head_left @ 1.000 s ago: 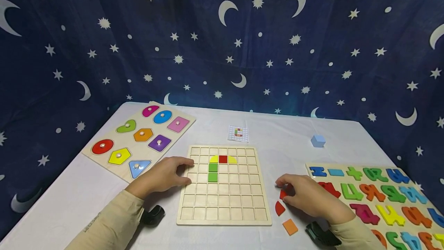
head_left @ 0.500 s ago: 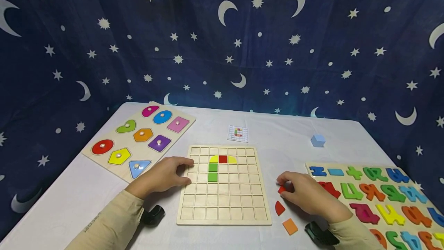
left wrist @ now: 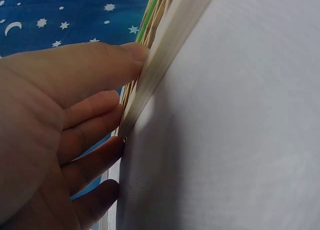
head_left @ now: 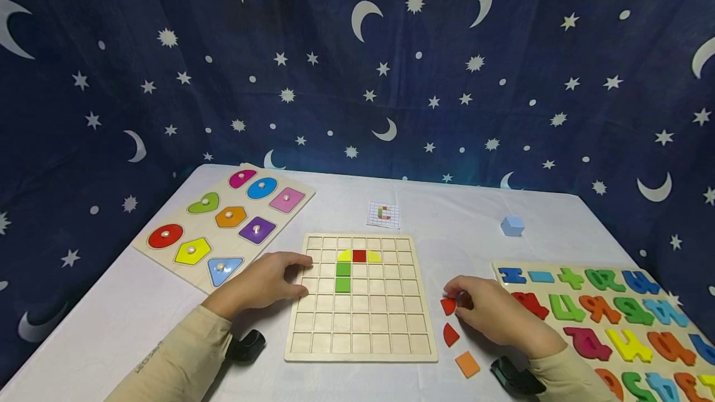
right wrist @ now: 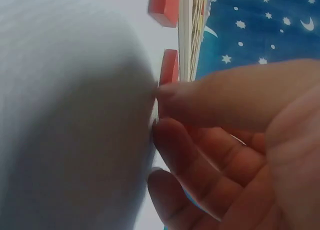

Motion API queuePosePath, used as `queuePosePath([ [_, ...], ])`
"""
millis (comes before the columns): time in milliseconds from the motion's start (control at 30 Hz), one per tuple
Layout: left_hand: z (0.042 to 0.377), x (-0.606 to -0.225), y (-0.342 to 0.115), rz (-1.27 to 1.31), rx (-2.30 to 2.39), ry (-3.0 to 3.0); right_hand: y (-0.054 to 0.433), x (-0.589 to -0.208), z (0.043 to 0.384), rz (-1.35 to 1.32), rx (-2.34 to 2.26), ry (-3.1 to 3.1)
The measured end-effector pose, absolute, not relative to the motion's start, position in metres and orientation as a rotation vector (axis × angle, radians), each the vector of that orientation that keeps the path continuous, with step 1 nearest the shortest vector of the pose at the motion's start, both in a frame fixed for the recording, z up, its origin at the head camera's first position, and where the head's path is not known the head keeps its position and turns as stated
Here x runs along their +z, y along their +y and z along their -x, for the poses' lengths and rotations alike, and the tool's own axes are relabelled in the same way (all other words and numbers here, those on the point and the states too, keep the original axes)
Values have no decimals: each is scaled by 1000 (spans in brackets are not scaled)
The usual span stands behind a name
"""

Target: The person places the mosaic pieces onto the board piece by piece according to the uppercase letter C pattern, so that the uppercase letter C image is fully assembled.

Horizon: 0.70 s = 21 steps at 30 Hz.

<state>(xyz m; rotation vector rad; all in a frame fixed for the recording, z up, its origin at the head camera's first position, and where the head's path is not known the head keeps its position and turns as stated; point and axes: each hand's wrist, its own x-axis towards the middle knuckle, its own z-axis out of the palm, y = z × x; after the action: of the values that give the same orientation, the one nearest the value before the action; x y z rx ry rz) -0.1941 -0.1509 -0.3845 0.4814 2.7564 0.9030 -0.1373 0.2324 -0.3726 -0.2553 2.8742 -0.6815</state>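
A pale wooden grid board (head_left: 380,322) lies in the middle of the table. It bears a red square (head_left: 359,256) between two yellow rounded pieces (head_left: 344,256), with two green squares (head_left: 343,277) under the left one. My left hand (head_left: 262,281) rests at its left side, fingers spread; in the left wrist view the thumb touches the board's edge (left wrist: 150,80). Right of the board, my right hand (head_left: 497,314) pinches a red quarter-circle piece (head_left: 449,306) between thumb and finger, close over the cloth. Nearer me lie another red quarter-circle (head_left: 450,335) and an orange square (head_left: 467,365).
A small pattern card (head_left: 383,216) lies behind the grid board. At left is a knobbed shape puzzle (head_left: 224,244); at right, a letter puzzle (head_left: 558,290). A light blue block (head_left: 512,226) stands at the back right. A starry cloth (head_left: 335,79) hangs behind the table.
My right hand has shifted the red quarter-circle slightly left and away from me and turned it, so more of it shows. The left hand and board have not moved.
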Motion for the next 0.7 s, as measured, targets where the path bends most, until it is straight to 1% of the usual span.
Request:
queuePosePath([
  [200, 194, -385, -151, -471, 898, 2761, 232, -375, 137, 235, -652, 2897],
  [500, 194, -384, -151, -469, 889, 2763, 231, -375, 136, 315, -701, 2887],
  [700, 194, -385, -151, -472, 880, 2767, 230, -376, 137, 298, -684, 2882],
])
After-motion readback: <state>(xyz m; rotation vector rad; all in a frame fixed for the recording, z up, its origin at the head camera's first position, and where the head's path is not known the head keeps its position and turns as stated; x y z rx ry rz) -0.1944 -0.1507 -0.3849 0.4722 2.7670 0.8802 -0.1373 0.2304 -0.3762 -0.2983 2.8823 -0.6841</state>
